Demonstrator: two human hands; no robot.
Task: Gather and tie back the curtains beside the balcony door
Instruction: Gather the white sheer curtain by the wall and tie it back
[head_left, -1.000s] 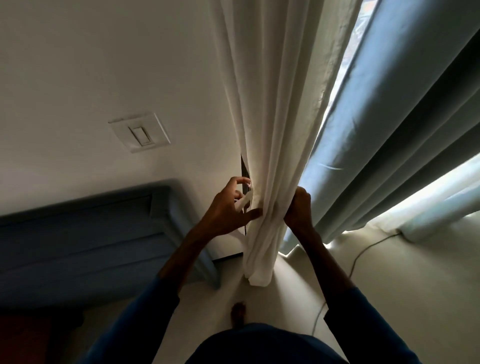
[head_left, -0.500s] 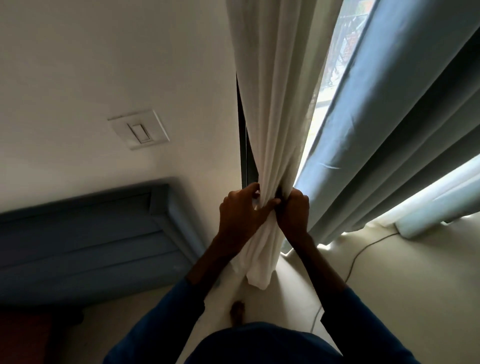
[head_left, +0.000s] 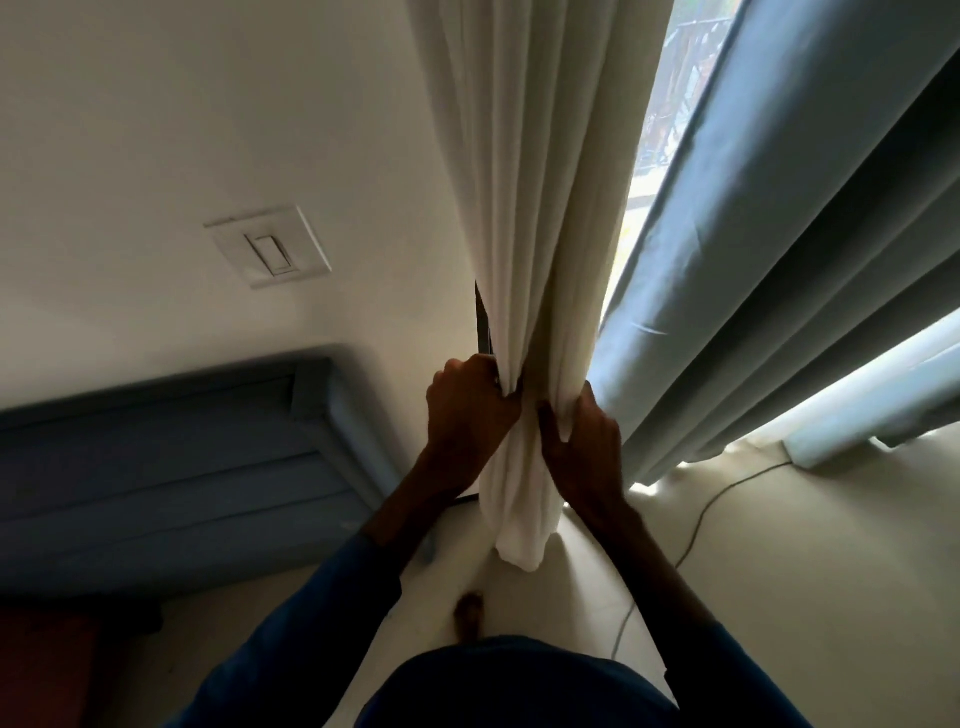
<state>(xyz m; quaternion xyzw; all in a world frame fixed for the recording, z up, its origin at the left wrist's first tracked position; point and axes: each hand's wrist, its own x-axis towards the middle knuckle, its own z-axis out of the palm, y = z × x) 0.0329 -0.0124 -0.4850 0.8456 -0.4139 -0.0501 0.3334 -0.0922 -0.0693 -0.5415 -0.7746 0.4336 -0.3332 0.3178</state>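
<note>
White sheer curtain (head_left: 540, 208) hangs gathered into one bundle between the wall (head_left: 208, 104) and the blue curtain (head_left: 753, 260) on its right | head view: I see the left hand (head_left: 467, 415) and right hand (head_left: 582, 441) side by side, both clenched round that bundle, its hem near the floor (head_left: 831, 571) | light switch (head_left: 267, 253) on wall, left
</note>
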